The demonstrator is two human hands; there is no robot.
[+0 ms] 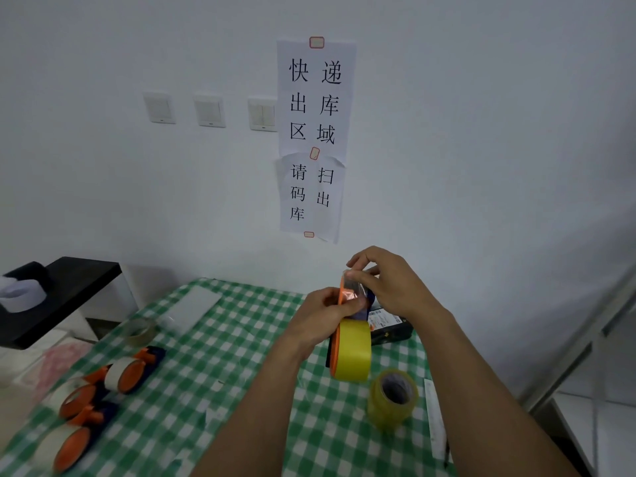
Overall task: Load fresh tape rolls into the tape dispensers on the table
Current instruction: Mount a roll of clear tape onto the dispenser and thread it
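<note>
I hold an orange and dark blue tape dispenser [339,342] upright above the table, with a yellow tape roll [354,352] mounted on it. My left hand [323,315] grips the dispenser's upper part from the left. My right hand [389,284] pinches the clear tape end [352,287] at the dispenser's top. A yellowish clear tape roll [392,399] stands on the table to the right. A clear roll [141,330] lies at the left. Three orange dispensers [127,373] with pale rolls lie at the near left.
The table has a green and white checked cloth [223,356]. A dark box with a label [390,327] lies behind the held dispenser. A white flat sheet [192,306] lies at the back. A black shelf [65,294] stands at the left, a ruler [435,418] at the right edge.
</note>
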